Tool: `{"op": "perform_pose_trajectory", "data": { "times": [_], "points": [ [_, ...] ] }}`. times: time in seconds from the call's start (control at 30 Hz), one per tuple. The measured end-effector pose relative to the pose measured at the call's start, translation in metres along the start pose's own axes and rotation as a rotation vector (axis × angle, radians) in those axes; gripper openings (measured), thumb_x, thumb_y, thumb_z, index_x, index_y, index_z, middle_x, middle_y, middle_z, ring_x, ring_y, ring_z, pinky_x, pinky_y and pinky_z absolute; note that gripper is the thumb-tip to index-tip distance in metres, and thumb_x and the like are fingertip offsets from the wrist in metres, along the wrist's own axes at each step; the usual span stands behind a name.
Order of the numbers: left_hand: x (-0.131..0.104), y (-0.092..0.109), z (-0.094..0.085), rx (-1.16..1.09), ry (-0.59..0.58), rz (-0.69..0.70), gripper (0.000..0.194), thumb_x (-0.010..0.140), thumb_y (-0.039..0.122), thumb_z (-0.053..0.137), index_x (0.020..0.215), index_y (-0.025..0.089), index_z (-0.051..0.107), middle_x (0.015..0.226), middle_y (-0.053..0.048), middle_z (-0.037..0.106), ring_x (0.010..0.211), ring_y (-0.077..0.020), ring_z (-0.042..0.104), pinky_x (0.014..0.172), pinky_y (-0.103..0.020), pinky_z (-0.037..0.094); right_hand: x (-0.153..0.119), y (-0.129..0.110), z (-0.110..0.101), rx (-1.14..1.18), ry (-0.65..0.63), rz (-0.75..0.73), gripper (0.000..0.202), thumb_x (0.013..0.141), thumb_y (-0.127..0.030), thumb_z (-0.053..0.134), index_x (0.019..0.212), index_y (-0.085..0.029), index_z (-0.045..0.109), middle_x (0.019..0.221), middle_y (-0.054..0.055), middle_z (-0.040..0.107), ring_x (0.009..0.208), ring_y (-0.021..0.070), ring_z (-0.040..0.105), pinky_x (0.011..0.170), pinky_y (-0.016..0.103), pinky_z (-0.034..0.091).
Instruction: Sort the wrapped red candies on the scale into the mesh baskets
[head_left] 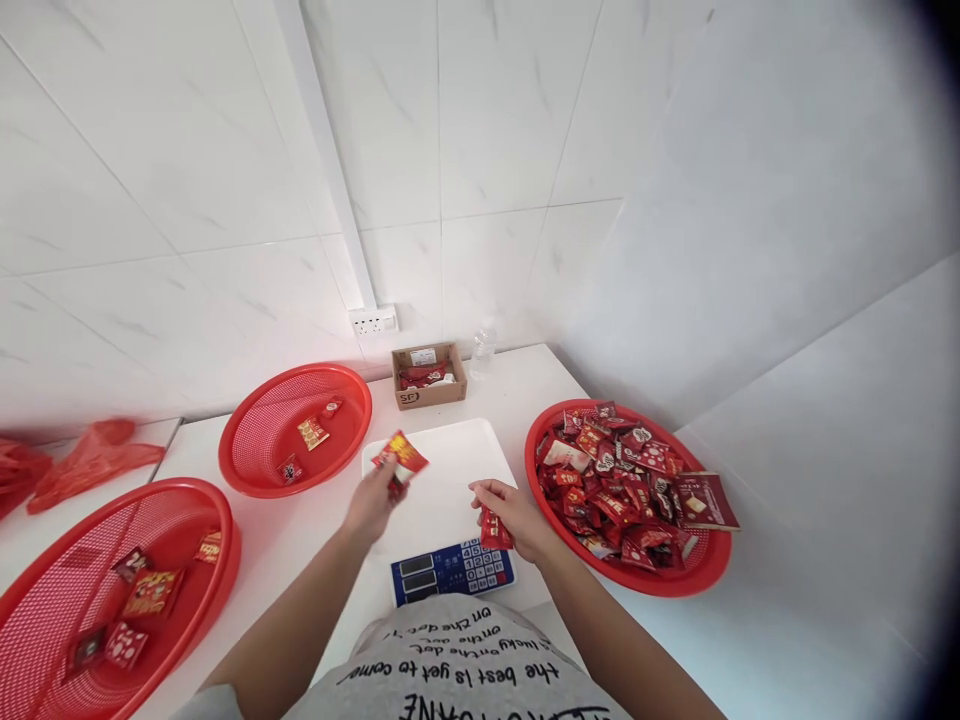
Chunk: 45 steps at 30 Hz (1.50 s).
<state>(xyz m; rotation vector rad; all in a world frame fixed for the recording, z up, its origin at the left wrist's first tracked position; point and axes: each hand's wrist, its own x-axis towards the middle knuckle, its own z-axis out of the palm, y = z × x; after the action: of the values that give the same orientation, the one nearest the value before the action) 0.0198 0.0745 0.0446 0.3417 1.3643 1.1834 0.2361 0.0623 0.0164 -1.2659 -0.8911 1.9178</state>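
My left hand (373, 500) is closed on a red and yellow snack packet (403, 458), held above the white pan of a weighing scale (457, 450). A little to the right, my right hand (512, 514) is closed around a small red snack packet (495, 531), which pokes out below the fingers. Below both hands is the scale's blue keypad panel (453, 570). Beside my right hand stands a red basket (534, 470) heaped with small, mostly red packets (611, 485). A larger dark red packet (705, 500) lies across its right rim.
At the back stand a cardboard box (430, 396) with red packets inside and a clear plastic bottle (484, 345). Two red baskets, one farther back (356, 400) and one nearer (229, 560), hold a few packets on the left. Red plastic bags (97, 465) lie at far left.
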Motion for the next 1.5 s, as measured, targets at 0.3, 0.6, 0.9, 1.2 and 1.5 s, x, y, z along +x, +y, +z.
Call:
{"op": "perform_pose_trajectory", "data": {
  "times": [0.3, 0.6, 0.9, 1.2, 1.5],
  "points": [
    [-0.005, 0.016, 0.001, 0.216, -0.246, -0.041, 0.032, 0.077, 0.040, 0.059, 0.101, 0.019, 0.056, 0.099, -0.009, 0.061, 0.079, -0.0162, 0.061, 0.070, -0.032, 0.051, 0.002, -0.004, 0.008, 0.363, 0.054, 0.020, 0.029, 0.071, -0.031, 0.065, 0.097, -0.021, 0.057, 0.087, 0.001, 0.061, 0.072, 0.0098, 0.058, 0.070, 0.024, 0.048],
    [-0.031, -0.029, 0.026, 0.363, -0.430, -0.026, 0.037, 0.061, 0.039, 0.073, 0.084, 0.015, 0.057, 0.083, -0.004, 0.062, 0.069, -0.0115, 0.057, 0.065, -0.027, 0.046, -0.009, -0.006, 0.018, 0.191, -0.003, -0.078, 0.050, 0.060, -0.029, 0.071, 0.106, -0.022, 0.055, 0.096, 0.003, 0.063, 0.082, 0.0133, 0.060, 0.078, 0.029, 0.046],
    [-0.007, -0.025, 0.018, 0.323, -0.254, 0.076, 0.033, 0.063, 0.033, 0.072, 0.085, 0.015, 0.055, 0.081, -0.006, 0.064, 0.071, -0.0129, 0.060, 0.072, -0.029, 0.048, -0.005, 0.005, 0.008, 0.261, 0.168, 0.023, 0.033, 0.063, -0.017, 0.065, 0.094, -0.020, 0.055, 0.095, 0.005, 0.060, 0.081, 0.0136, 0.062, 0.077, 0.029, 0.050],
    [0.004, -0.025, -0.005, 0.667, -0.130, 0.093, 0.046, 0.068, 0.042, 0.063, 0.106, 0.019, 0.051, 0.077, -0.002, 0.058, 0.061, -0.0127, 0.057, 0.060, -0.029, 0.048, -0.009, 0.014, 0.008, 0.180, 0.141, -0.021, 0.046, 0.064, -0.022, 0.066, 0.106, -0.021, 0.048, 0.095, 0.004, 0.061, 0.083, 0.0131, 0.063, 0.081, 0.030, 0.048],
    [-0.038, -0.036, 0.027, 0.605, -0.638, 0.003, 0.035, 0.074, 0.050, 0.054, 0.084, 0.017, 0.059, 0.073, -0.003, 0.064, 0.069, -0.0143, 0.059, 0.064, -0.026, 0.042, -0.016, 0.011, 0.022, -0.166, -0.046, -0.088, 0.067, 0.067, -0.036, 0.066, 0.125, -0.021, 0.036, 0.063, -0.006, 0.060, 0.053, 0.0120, 0.059, 0.057, 0.028, 0.050]
  ]
}}
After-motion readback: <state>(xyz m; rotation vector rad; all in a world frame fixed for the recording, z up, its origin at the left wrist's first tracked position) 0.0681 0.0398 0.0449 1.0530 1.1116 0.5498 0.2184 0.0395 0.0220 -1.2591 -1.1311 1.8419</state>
